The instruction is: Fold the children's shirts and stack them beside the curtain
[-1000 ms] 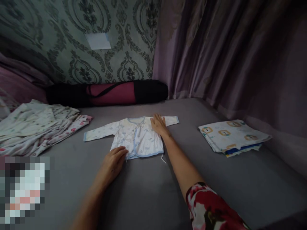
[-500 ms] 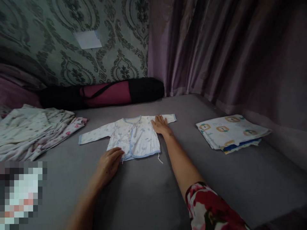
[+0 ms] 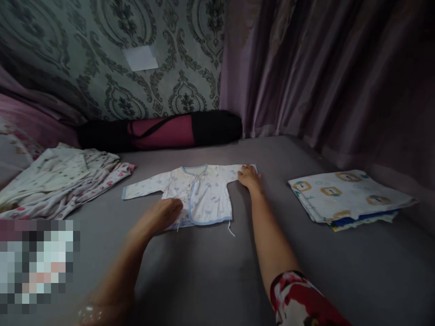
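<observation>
A small white baby shirt (image 3: pixel 211 194) with blue trim and a faint print lies spread on the grey bed sheet (image 3: pixel 200 280), its sleeves stretched out to both sides. My right hand (image 3: pixel 250 177) rests on the sleeve at the right, near the cuff, with fingers spread. Over the shirt's lower left front is my left hand (image 3: pixel 166 213), its fingers bent and close together; whether they pinch any fabric is hidden. White ties hang from the bottom hem.
Rumpled printed clothes (image 3: pixel 68 176) are heaped at the left. Folded cloths (image 3: pixel 343 192) with a lion-like print lie at the right. A black and maroon long bag (image 3: pixel 163 132) lies along the patterned wall (image 3: pixel 183 54), beside purple curtains (image 3: pixel 272 68). The lower left corner is pixelated.
My right hand has slid outward along the sleeve from the shoulder toward the cuff. My left hand has moved slightly up over the shirt's front. The view has shifted a little left.
</observation>
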Available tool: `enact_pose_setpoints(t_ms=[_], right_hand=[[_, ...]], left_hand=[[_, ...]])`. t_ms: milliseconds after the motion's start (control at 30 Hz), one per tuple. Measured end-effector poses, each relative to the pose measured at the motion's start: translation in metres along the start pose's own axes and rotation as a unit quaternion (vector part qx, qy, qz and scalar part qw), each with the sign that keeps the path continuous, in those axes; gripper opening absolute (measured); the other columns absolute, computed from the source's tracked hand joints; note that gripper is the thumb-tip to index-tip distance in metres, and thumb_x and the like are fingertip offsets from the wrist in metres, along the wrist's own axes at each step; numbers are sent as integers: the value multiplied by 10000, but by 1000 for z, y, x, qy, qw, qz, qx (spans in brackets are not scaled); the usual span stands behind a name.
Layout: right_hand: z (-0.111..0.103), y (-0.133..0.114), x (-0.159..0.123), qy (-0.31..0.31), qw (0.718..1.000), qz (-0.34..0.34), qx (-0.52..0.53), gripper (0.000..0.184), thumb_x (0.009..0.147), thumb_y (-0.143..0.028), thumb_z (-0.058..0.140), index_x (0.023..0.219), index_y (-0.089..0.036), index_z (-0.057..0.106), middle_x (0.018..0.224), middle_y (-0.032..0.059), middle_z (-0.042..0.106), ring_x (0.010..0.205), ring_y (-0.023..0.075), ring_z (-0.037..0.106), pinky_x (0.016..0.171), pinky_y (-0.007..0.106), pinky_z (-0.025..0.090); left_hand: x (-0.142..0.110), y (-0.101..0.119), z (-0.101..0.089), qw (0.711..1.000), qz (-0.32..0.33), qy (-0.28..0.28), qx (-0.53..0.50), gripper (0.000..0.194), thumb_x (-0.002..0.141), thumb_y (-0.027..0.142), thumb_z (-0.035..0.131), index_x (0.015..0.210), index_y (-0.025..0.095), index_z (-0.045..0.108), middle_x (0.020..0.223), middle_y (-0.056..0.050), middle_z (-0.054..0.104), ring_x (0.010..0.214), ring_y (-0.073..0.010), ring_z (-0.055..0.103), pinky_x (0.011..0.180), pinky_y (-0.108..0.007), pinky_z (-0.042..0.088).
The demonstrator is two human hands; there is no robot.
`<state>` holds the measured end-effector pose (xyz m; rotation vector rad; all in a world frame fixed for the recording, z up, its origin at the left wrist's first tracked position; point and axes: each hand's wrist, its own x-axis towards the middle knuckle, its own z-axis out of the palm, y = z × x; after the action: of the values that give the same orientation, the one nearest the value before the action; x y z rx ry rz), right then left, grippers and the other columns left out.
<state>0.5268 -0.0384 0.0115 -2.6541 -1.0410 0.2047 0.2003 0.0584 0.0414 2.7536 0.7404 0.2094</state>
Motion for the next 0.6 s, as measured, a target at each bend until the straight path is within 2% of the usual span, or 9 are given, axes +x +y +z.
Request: enact_pose_setpoints(t_ms=[100, 167, 267, 333, 467, 600], right_hand=[[-6, 7, 3, 37, 998, 25, 33, 390, 955, -234, 366, 1255, -169, 606, 1311, 161, 578, 1224, 270, 509, 1011, 423, 344], [-10, 12, 4, 82, 992, 77, 56, 392, 948, -218, 362, 1241, -145, 612, 1237, 186, 607, 1166, 283, 545, 955, 398, 374], [-12, 17, 2, 136, 975, 165, 65, 382, 935, -230, 375, 1181, -109, 641, 1220, 223, 585, 1182, 331, 511, 936, 434, 369], [-11, 18, 1, 154, 967, 192, 57, 362, 922, -252, 410, 1137, -99, 659, 1228, 229, 568, 1196, 356, 480, 945, 460, 354], [-8, 19, 4, 153, 968, 194, 52, 350, 900, -257, 471, 1160, -97, 642, 1260, 229, 544, 1224, 368, 445, 962, 472, 336], [-8, 20, 10, 137, 967, 200, 74, 321, 874, -225, 490, 1123, -122, 664, 1279, 217, 550, 1228, 368, 463, 972, 480, 352]], left_hand=[[23, 11, -3, 1000, -13, -14, -4, 279, 902, 330, 433, 858, 234, 692, 788, -51, 707, 755, -194, 663, 675, -261, 466], [41, 21, -2, 1000, -4, -12, -21, 274, 895, 323, 435, 881, 234, 693, 795, -46, 710, 736, -185, 657, 667, -253, 465], [68, 33, 5, 998, 17, -11, -56, 273, 883, 286, 436, 932, 208, 693, 863, -61, 718, 755, -182, 656, 686, -259, 478], [86, 39, 14, 997, 27, -4, -71, 281, 879, 253, 437, 980, 174, 687, 938, -90, 718, 817, -195, 660, 733, -278, 490], [119, 45, 35, 997, 30, 26, -66, 301, 886, 226, 435, 1051, 140, 671, 1018, -120, 704, 921, -223, 650, 851, -328, 493], [144, 49, 48, 997, 23, 64, -47, 303, 881, 201, 443, 1095, 144, 651, 1111, -133, 679, 1069, -250, 603, 970, -376, 451]])
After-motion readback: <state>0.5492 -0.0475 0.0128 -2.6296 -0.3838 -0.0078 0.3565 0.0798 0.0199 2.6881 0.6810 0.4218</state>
